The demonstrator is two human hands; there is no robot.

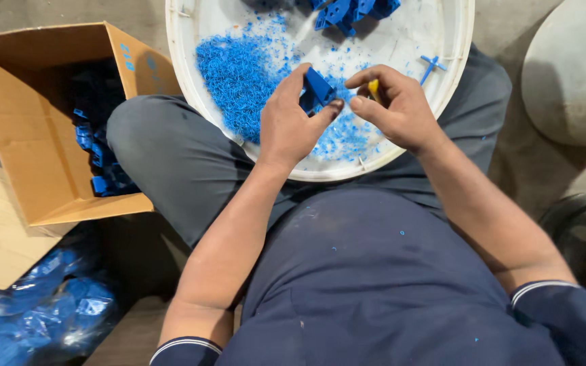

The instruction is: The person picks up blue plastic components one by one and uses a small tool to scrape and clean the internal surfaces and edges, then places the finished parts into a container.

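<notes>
while the left hand (pixel 291 125) pinches a blue plastic part (pixel 317 89) over the white tub (pixel 191 88) so shavings land inside, the right hand (pixel 393 108) closes on a yellow-handled tool (pixel 374 88) beside it.

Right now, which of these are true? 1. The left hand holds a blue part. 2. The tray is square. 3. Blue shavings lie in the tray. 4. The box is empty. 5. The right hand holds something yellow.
1. True: the left hand grips a blue part.
2. False: the tray is round and white.
3. True: shavings are heaped there.
4. False: the box holds blue parts.
5. True: the right hand pinches a yellow tool.
</notes>
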